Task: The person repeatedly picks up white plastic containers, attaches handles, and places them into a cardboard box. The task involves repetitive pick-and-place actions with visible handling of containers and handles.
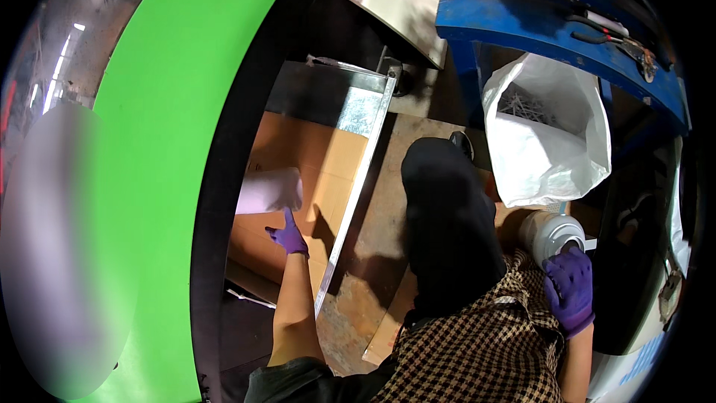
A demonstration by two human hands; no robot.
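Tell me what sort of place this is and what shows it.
Probably a workshop or small factory floor: red-handled pliers lie on a worn blue workbench, a white sack holds what look like thin scraps, and a large green panel, perhaps machinery, stands at left.

The head view is taken by a wide fisheye camera worn on the person's head. The lens sits above the white container [546,233] and to its left, at near range, facing down. Coverage extends left of the container to the green panel [168,142].
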